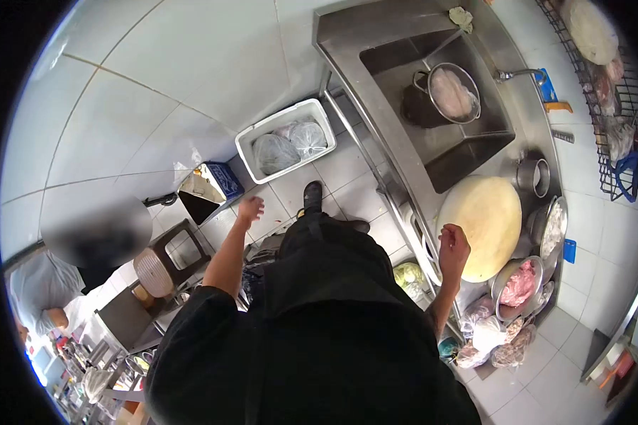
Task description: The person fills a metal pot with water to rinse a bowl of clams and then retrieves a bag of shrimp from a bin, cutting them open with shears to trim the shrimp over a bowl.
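Observation:
My left hand (251,209) hangs in the air over the tiled floor, fingers loosely bent and apart, holding nothing. It is nearest to a dark blue box (224,180) and a white plastic tub (247,154) with filled clear plastic bags (276,154) in it. My right hand (454,251) overlaps the edge of a large round cutting board (485,219), its fingers loosely curled with nothing visible in them. Beyond the board, a metal bowl (502,309) contains pink raw meat (519,283).
A steel sink (432,152) holds a pot of pale meat (452,93) below a tap (521,74). Bagged food (514,347) sits at the counter's end. A wire rack (602,113) hangs on the wall. A brown stool (154,273) and another person (46,290) are at left.

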